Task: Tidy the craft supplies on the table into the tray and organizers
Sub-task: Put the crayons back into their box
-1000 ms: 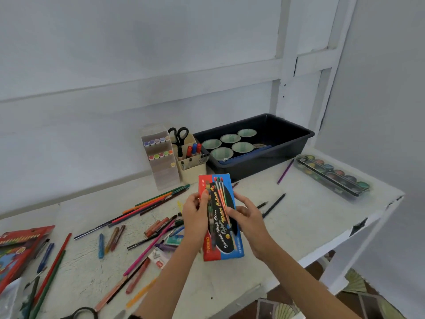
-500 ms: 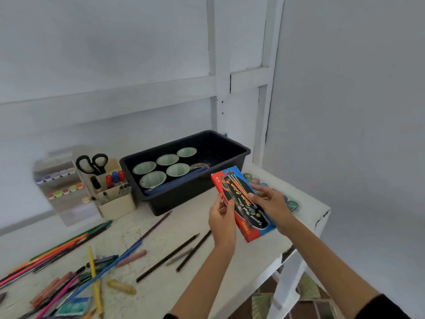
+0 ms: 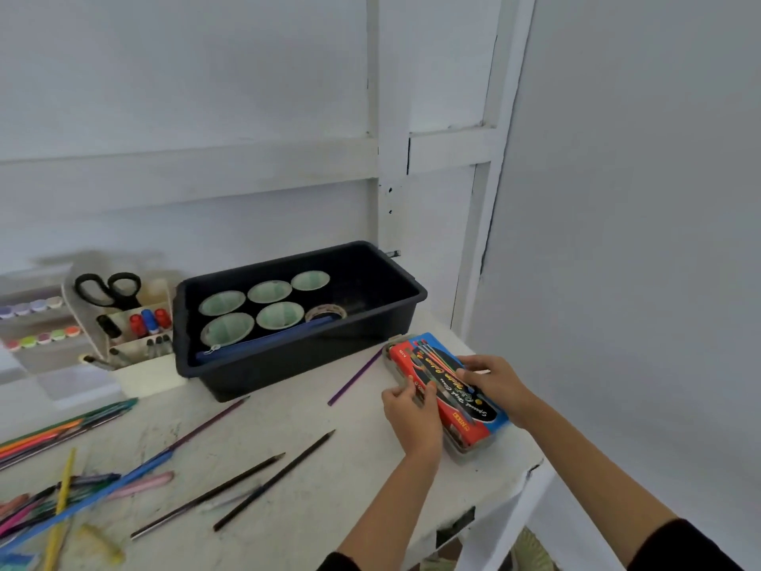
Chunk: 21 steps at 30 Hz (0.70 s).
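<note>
- The box (image 3: pixel 447 387), glossy red-and-blue card, lies right of centre on a clear case (image 3: pixel 473 450) at the white desk's (image 3: pixel 329 459) right edge.
- The left hand's (image 3: pixel 412 414) fingers clamp its near-left edge; the right hand's (image 3: pixel 492 383) fingers grip its far-right edge.
- A thin purple pencil (image 3: pixel 355 377) lies between the box and the tray (image 3: pixel 288 364), a deep black plastic bin holding round pale-green cups (image 3: pixel 269 291), a tape roll (image 3: pixel 327 311) and a blue pouch (image 3: pixel 263 344).
- Two dark pencils (image 3: pixel 274 492) lie at lower centre.
- Black scissors (image 3: pixel 109 289) stand in the cream organizer (image 3: pixel 142 375) at left.

One black tray (image 3: pixel 296 364); five green cups (image 3: pixel 269 291); one tape roll (image 3: pixel 327 311); one pair of scissors (image 3: pixel 109 288); one pencil box (image 3: pixel 453 399).
</note>
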Each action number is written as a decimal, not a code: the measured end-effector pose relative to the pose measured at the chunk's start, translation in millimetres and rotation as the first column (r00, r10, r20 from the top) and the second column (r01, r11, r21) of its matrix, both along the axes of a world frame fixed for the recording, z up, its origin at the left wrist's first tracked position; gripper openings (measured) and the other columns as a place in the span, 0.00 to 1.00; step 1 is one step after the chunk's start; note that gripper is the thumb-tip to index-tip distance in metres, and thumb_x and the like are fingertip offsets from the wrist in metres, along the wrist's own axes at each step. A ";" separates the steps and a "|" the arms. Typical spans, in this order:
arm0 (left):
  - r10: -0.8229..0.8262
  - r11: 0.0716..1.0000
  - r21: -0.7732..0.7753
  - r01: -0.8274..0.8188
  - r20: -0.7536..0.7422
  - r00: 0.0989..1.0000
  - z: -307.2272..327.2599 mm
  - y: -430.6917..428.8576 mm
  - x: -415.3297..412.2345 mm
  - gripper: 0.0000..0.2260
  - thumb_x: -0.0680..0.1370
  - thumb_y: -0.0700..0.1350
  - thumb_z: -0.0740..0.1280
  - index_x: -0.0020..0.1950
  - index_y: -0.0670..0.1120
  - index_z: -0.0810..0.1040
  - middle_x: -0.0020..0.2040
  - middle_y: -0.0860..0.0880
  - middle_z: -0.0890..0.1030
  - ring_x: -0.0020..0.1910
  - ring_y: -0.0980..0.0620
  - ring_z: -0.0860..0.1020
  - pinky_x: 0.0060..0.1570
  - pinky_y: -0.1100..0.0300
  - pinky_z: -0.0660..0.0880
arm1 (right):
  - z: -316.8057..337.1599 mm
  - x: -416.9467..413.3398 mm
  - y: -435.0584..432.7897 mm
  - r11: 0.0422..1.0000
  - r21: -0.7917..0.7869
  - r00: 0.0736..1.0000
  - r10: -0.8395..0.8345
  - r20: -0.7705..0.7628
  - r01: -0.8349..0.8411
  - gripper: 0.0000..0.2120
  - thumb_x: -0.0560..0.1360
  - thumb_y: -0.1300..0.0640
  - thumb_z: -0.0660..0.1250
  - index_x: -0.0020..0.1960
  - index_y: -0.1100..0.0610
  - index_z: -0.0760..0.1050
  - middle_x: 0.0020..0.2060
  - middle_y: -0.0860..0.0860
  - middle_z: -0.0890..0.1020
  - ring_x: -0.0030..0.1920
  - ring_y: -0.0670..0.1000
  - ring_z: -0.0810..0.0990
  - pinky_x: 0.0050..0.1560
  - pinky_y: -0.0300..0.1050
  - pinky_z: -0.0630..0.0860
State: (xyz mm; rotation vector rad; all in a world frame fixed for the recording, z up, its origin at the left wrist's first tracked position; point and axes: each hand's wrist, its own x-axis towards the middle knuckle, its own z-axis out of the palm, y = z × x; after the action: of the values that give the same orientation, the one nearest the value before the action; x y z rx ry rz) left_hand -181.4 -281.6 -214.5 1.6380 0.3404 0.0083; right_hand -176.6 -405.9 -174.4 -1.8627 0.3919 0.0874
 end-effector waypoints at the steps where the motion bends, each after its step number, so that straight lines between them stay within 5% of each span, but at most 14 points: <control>1: 0.009 1.000 0.002 -0.009 0.014 1.000 0.4 -2.5 0.2 0.16 0.77 0.47 0.66 0.62 0.42 0.73 0.55 0.48 0.71 0.52 0.51 0.78 0.50 0.54 0.80 | -0.6 1.9 -0.4 1.000 0.007 1.000 0.007 -0.005 -0.007 0.15 0.77 0.58 0.66 0.62 0.58 0.74 0.46 0.56 0.83 0.42 0.55 0.84 0.40 0.46 0.81; 7: 0.010 0.996 0.092 -0.014 0.044 0.999 5.8 -9.5 0.1 0.16 0.81 0.47 0.58 0.67 0.43 0.68 0.56 0.49 0.66 0.55 0.52 0.76 0.51 0.58 0.79 | -7.5 8.0 11.4 0.991 -0.131 0.998 0.026 0.059 -0.018 0.17 0.78 0.55 0.64 0.65 0.57 0.73 0.41 0.51 0.83 0.35 0.46 0.83 0.32 0.36 0.76; 11: -0.049 0.995 0.084 0.050 -0.016 0.999 13.1 -3.8 6.2 0.13 0.81 0.46 0.59 0.64 0.43 0.70 0.57 0.48 0.66 0.55 0.51 0.77 0.52 0.56 0.78 | -5.0 10.6 16.1 0.961 -0.273 0.999 0.044 0.023 -0.036 0.17 0.79 0.54 0.62 0.65 0.57 0.71 0.47 0.54 0.83 0.37 0.47 0.82 0.35 0.38 0.76; 13: -0.076 0.995 0.057 0.079 -0.058 0.995 20.3 2.2 6.1 0.14 0.81 0.47 0.59 0.66 0.45 0.69 0.58 0.49 0.67 0.54 0.52 0.76 0.52 0.58 0.78 | 3.5 10.1 24.4 0.872 -0.484 0.997 0.071 -0.019 -0.072 0.19 0.79 0.53 0.61 0.67 0.58 0.68 0.54 0.56 0.81 0.43 0.50 0.81 0.41 0.41 0.77; 16: -0.028 0.999 0.020 0.028 -0.007 1.000 28.8 18.5 0.2 0.18 0.81 0.50 0.58 0.71 0.48 0.64 0.59 0.51 0.67 0.54 0.55 0.73 0.50 0.62 0.75 | 11.9 5.2 52.6 0.614 -0.789 0.986 0.131 0.100 -0.002 0.21 0.78 0.55 0.62 0.69 0.58 0.66 0.63 0.56 0.75 0.59 0.54 0.74 0.60 0.48 0.69; 19: 0.067 0.995 0.072 -0.075 0.102 0.992 35.3 47.7 -7.0 0.16 0.81 0.45 0.59 0.68 0.48 0.67 0.61 0.50 0.70 0.58 0.54 0.71 0.56 0.62 0.71 | 8.0 5.9 88.3 0.684 -0.727 0.899 0.278 0.339 0.062 0.15 0.76 0.60 0.63 0.63 0.59 0.72 0.60 0.55 0.76 0.59 0.53 0.73 0.61 0.46 0.67; 21: 0.115 0.986 0.103 -0.134 0.174 0.978 38.6 74.6 -13.2 0.12 0.80 0.43 0.59 0.64 0.49 0.70 0.58 0.50 0.72 0.55 0.56 0.73 0.52 0.66 0.71 | -0.1 6.9 115.0 0.747 -0.663 0.823 0.402 0.403 -0.040 0.13 0.75 0.61 0.65 0.59 0.56 0.75 0.55 0.52 0.79 0.56 0.51 0.75 0.60 0.46 0.70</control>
State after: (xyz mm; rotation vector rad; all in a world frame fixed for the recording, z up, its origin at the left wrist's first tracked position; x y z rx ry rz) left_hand -194.6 -207.0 -175.9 1.7133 0.3178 0.2633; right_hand -169.8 -290.8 -174.5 -2.4945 -0.2476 -0.4443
